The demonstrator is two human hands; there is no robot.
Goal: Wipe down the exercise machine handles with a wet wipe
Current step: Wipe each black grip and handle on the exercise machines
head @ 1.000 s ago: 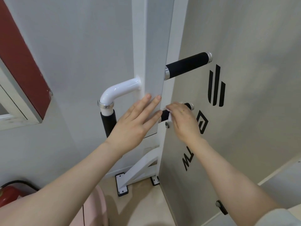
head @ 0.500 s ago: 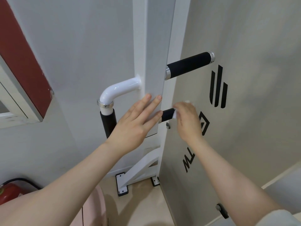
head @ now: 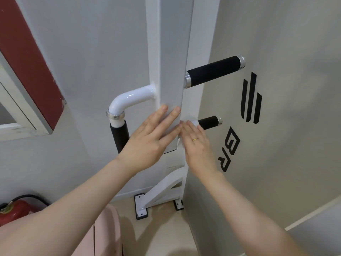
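Observation:
My right hand (head: 196, 143) holds a white wet wipe (head: 194, 122) against the inner end of the lower black handle (head: 209, 122), close to the white post (head: 170, 74). The handle's outer half and silver end cap stand bare. My left hand (head: 150, 139) rests flat on the post's face, fingers straight. A longer black handle (head: 214, 72) juts out to the right above. On the left a white bent tube runs down into a vertical black grip (head: 119, 136), partly hidden behind my left hand.
A grey panel with black logo marks (head: 251, 97) fills the right side. White foot brackets (head: 141, 206) are bolted to the beige floor. A red fire extinguisher (head: 13, 211) lies at the lower left, and something pink (head: 103, 235) is below my left arm.
My right hand slid the wipe inward along the lower handle, from its outer end to the post. The outer half of the handle now shows. My left hand stayed put.

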